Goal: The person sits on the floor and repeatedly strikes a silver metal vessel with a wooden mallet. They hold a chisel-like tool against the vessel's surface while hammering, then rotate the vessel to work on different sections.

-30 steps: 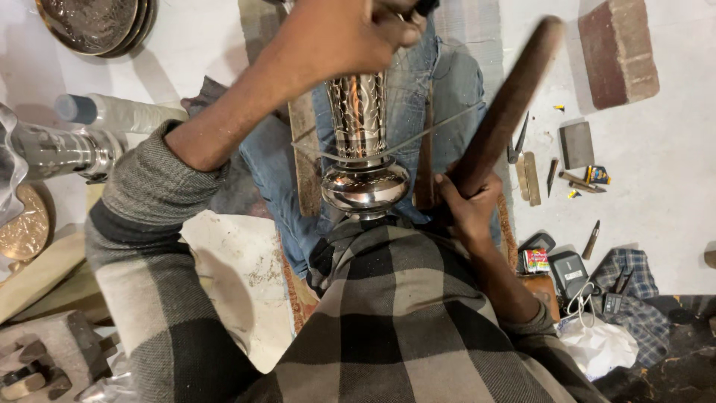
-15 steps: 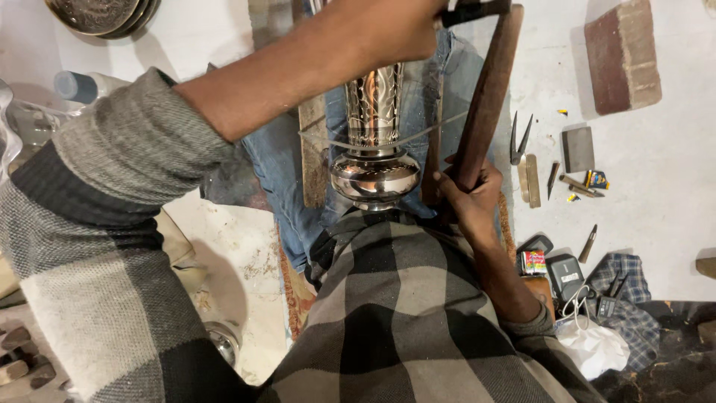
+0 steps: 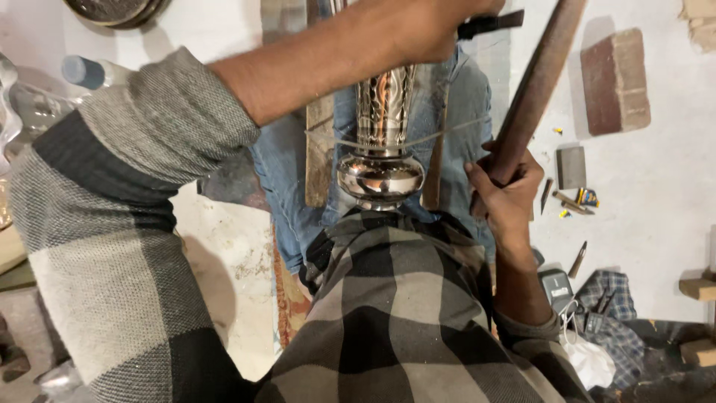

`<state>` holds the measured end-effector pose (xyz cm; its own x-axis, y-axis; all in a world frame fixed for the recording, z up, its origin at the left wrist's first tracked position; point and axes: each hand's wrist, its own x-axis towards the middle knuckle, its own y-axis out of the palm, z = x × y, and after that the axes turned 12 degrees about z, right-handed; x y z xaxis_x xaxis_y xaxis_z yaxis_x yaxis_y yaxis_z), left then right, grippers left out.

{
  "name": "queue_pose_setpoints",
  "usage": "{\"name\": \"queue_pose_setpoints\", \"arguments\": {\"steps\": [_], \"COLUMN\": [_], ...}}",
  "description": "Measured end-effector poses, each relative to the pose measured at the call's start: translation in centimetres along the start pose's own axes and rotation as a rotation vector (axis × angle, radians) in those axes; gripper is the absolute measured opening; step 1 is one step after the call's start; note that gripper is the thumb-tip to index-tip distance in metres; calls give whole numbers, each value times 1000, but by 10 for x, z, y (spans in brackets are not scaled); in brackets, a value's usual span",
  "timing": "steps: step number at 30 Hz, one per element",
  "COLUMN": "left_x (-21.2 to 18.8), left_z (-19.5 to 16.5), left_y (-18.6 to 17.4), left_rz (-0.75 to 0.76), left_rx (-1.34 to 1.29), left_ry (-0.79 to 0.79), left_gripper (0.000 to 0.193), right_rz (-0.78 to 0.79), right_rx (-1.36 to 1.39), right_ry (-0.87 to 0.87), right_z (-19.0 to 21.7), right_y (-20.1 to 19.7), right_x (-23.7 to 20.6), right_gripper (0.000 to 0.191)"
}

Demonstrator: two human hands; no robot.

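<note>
Item one: metal vase (image 3: 382, 142), polished, with an embossed neck and a round mirror-bright bulb at the near end. It lies lengthwise in the lap, between the two jean-clad legs (image 3: 287, 179), bulb toward the checked shirt (image 3: 403, 313). A thin cord (image 3: 440, 136) crosses its neck. I cannot see whether anything is inside it; the mouth is hidden behind the forearm.

Item two: left hand (image 3: 440, 30), far centre, reached across over the vase. Its grip is wrapped shut on a dark flat-ended tool (image 3: 488, 24) that juts right.

Item three: right hand (image 3: 507, 190), right of the bulb, grip pressed round the near end of a long brown wooden rod (image 3: 537, 82) slanting up to the far right.

Item four: wooden slats (image 3: 319, 149), either side of the vase.

Surroundings, on the pale floor (image 3: 656, 194): red brick (image 3: 614, 80) at far right; small grey block (image 3: 571, 167); scattered punches and chisels (image 3: 573, 203) near it; checked cloth (image 3: 608, 298) at near right; dark round dish (image 3: 118, 9) at far left; plastic bottle (image 3: 89, 72) lying at left, partly blocked by the grey sleeve (image 3: 134, 194).
</note>
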<state>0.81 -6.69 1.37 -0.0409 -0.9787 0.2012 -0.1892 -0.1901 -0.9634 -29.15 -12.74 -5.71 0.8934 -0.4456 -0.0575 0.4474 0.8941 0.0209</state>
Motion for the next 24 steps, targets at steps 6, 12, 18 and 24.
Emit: {"name": "queue_pose_setpoints", "arguments": {"steps": [6, 12, 18, 24], "left_x": [2, -2, 9, 10], "left_z": [-15, -23, -28, -26], "left_y": [-12, -29, -31, -29], "left_rz": [50, -39, 45, 50], "left_rx": [5, 4, -3, 22], "left_ry": [-35, 20, -51, 33], "left_gripper": [37, 33, 35, 29], "right_rz": [33, -18, -3, -95], "right_rx": [-183, -221, -182, 120], "right_ry": [35, -27, -73, -51], "right_z": [2, -5, 2, 4], "right_y": [-24, -36, -28, -11], "right_x": [13, 21, 23, 23], "right_gripper": [27, 26, 22, 26]}}
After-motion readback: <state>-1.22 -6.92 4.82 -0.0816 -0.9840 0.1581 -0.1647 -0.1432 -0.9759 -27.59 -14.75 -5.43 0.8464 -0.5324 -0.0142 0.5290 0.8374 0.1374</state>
